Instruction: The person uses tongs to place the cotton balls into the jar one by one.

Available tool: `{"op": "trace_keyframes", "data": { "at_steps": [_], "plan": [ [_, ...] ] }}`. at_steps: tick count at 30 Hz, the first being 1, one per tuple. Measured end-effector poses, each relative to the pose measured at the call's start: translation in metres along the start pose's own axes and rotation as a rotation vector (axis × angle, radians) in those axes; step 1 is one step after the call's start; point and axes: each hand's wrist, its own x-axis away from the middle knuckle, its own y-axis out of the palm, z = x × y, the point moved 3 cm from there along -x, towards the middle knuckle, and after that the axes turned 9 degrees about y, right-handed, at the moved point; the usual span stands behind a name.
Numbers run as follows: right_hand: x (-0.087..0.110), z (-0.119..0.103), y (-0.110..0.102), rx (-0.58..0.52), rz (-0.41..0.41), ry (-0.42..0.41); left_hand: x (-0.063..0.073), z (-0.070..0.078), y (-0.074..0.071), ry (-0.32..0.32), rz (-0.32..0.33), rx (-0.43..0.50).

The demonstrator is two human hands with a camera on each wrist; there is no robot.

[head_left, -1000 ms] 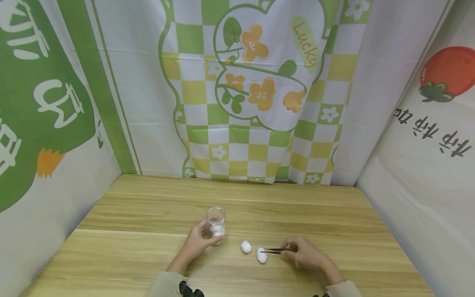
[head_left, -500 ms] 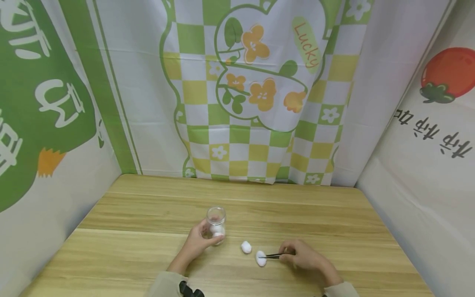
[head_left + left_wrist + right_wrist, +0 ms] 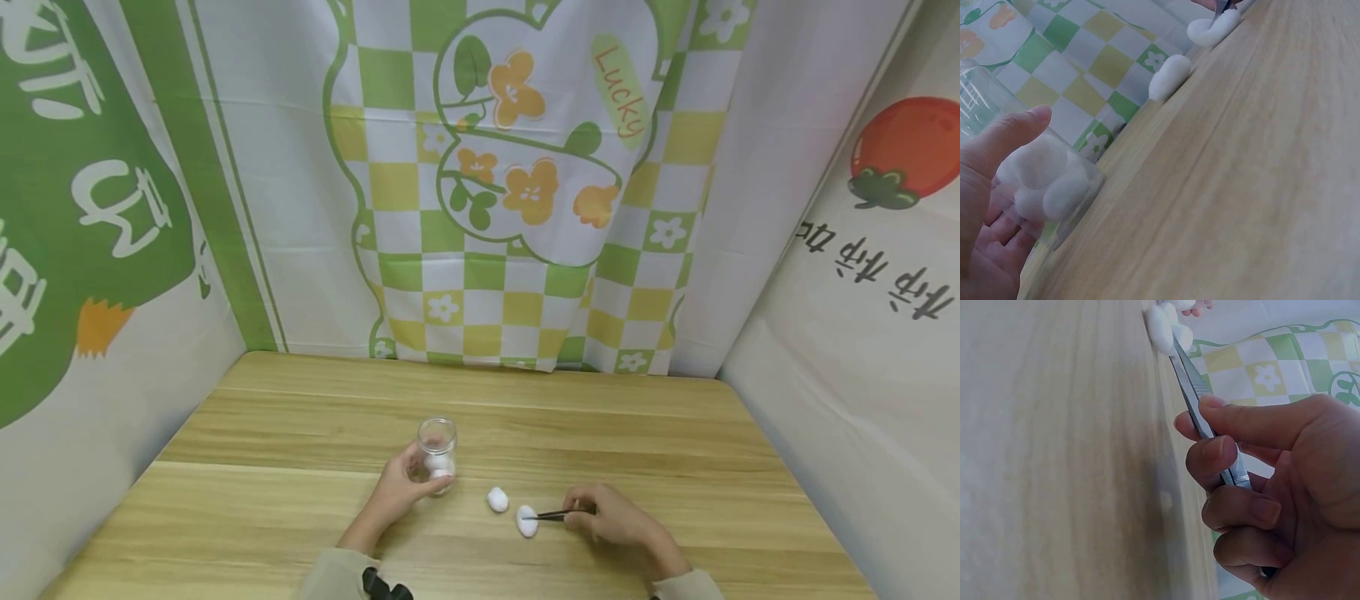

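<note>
Cotton balls were the matter in hand, on a wooden table (image 3: 300, 433) between printed cloth walls. One small glass jar (image 3: 437, 446) stood upright left of centre, gripped by the left hand (image 3: 397, 492), thumb on the near side and fingers curled round the far side; inside it lay white cotton balls (at least two, the exact count unclear). Two loose cotton balls lay just right of the jar: the far cotton ball (image 3: 497, 499) lay alone, and the near cotton ball (image 3: 527, 521) was met by the tips of one pair of tweezers (image 3: 553, 516). The right hand (image 3: 611, 521) pinched the tweezers between thumb and forefinger, its other fingers curled beneath.
</note>
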Motion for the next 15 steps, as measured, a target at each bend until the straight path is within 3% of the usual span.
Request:
{"op": "trace_keyframes", "data": {
  "at_steps": [15],
  "plan": [
    [-0.0014, -0.0045, -0.0068, 0.065, 0.067, 0.043, -0.0001, 0.0003, 0.0001, -0.004, 0.007, 0.009]
  ]
}}
